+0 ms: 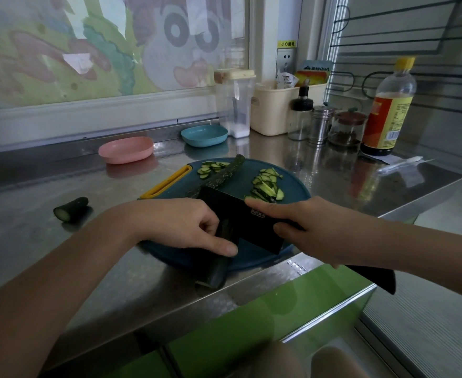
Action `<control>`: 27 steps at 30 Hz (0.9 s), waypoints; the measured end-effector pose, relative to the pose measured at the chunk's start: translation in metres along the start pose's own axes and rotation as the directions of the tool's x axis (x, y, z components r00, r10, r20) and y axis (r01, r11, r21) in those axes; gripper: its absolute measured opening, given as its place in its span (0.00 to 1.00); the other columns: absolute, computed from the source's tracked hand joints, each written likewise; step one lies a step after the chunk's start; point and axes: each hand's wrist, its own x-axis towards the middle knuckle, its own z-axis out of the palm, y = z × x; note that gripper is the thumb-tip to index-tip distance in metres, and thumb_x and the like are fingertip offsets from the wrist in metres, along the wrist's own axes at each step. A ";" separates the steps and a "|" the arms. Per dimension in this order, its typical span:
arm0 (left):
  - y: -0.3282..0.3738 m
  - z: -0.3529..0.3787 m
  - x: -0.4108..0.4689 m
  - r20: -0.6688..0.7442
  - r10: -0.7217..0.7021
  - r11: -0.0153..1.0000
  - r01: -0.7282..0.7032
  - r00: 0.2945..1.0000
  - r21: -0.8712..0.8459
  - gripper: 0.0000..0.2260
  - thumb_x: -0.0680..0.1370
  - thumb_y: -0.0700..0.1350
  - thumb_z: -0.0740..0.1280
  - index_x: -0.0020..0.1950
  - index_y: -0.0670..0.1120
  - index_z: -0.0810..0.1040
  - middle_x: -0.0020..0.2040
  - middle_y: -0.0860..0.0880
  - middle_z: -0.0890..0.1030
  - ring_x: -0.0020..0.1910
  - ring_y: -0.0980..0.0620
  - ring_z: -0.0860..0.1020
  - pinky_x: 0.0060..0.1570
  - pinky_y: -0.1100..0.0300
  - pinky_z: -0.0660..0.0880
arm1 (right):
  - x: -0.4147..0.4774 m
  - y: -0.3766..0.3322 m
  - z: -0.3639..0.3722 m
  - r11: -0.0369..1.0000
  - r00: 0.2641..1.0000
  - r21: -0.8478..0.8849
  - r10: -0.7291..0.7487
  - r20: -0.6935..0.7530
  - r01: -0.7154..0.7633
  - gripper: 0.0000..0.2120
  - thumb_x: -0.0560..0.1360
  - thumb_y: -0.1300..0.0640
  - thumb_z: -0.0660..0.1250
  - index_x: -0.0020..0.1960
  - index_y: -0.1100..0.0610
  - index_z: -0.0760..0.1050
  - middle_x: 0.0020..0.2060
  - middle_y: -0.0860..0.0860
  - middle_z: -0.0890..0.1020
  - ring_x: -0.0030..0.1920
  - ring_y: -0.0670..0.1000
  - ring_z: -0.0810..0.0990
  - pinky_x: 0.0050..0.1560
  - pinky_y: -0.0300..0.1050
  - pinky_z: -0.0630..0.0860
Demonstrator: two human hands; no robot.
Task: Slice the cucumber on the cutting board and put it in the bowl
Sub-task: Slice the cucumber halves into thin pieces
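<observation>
On blue cutting board: left hand curls round cucumber, likely pinning it against rolling; right hand grips knife high, reaching onto blade, probably for control.

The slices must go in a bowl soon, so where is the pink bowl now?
In the head view, the pink bowl sits on the steel counter at the back left of the cutting board, with the blue bowl just to its right.

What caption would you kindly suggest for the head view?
Left hand holds a cucumber on the blue cutting board while right hand grips a black cleaver.
</observation>
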 end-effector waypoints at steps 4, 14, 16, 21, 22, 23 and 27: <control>0.000 0.002 0.000 -0.049 -0.002 1.000 0.003 0.999 0.014 0.24 0.62 0.72 0.66 0.31 0.51 0.71 0.27 0.56 0.71 0.28 0.58 0.68 0.35 0.57 0.67 | -0.006 0.009 -0.007 0.998 0.998 0.045 0.052 -0.029 -0.051 0.25 0.81 0.55 0.53 0.71 0.31 0.54 0.26 0.47 0.73 0.20 0.41 0.71 0.25 0.34 0.72; -0.002 0.003 0.007 -0.160 0.029 1.000 -0.028 0.987 0.008 0.17 0.72 0.59 0.69 0.33 0.50 0.70 0.23 0.60 0.70 0.25 0.60 0.67 0.32 0.62 0.63 | -0.002 0.010 -0.015 0.935 0.998 0.354 0.056 -0.034 -0.040 0.26 0.81 0.57 0.56 0.69 0.29 0.58 0.21 0.47 0.73 0.19 0.46 0.71 0.24 0.41 0.74; -0.001 0.003 0.007 -0.153 0.030 1.000 -0.029 0.988 0.004 0.17 0.72 0.59 0.69 0.33 0.49 0.69 0.23 0.60 0.70 0.25 0.60 0.67 0.31 0.62 0.62 | -0.003 0.009 -0.014 0.940 0.998 0.339 0.053 -0.014 -0.045 0.26 0.81 0.57 0.56 0.69 0.29 0.58 0.21 0.47 0.74 0.20 0.47 0.72 0.23 0.40 0.74; -0.003 0.002 0.007 -0.136 0.034 0.999 -0.038 0.990 -0.022 0.17 0.72 0.58 0.70 0.32 0.49 0.69 0.23 0.59 0.69 0.25 0.60 0.66 0.31 0.62 0.63 | -0.004 0.008 -0.013 0.946 0.997 0.317 0.074 -0.007 -0.068 0.26 0.81 0.56 0.56 0.69 0.28 0.58 0.24 0.50 0.74 0.20 0.46 0.72 0.24 0.39 0.74; -0.003 0.002 0.007 -0.135 0.034 0.999 -0.037 0.990 -0.023 0.17 0.72 0.58 0.70 0.32 0.49 0.69 0.23 0.59 0.69 0.25 0.60 0.66 0.31 0.61 0.63 | -0.004 0.007 -0.013 0.951 0.997 0.302 0.074 -0.010 -0.068 0.26 0.81 0.56 0.56 0.69 0.28 0.57 0.24 0.50 0.74 0.19 0.46 0.72 0.24 0.40 0.74; -0.003 0.002 0.007 -0.134 0.033 0.999 -0.036 0.990 -0.022 0.17 0.72 0.58 0.70 0.32 0.50 0.69 0.23 0.59 0.69 0.25 0.60 0.66 0.32 0.61 0.63 | -0.003 0.006 -0.013 0.957 0.997 0.283 0.073 -0.014 -0.066 0.26 0.81 0.56 0.55 0.69 0.29 0.57 0.24 0.49 0.74 0.19 0.45 0.71 0.25 0.40 0.75; -0.004 0.002 0.007 -0.131 0.035 0.999 -0.036 0.991 -0.011 0.17 0.72 0.59 0.69 0.32 0.50 0.69 0.23 0.59 0.69 0.25 0.59 0.66 0.31 0.61 0.63 | -0.001 0.001 -0.014 0.973 0.997 0.221 0.075 -0.002 -0.073 0.26 0.81 0.56 0.54 0.71 0.31 0.56 0.23 0.47 0.74 0.18 0.44 0.71 0.26 0.42 0.77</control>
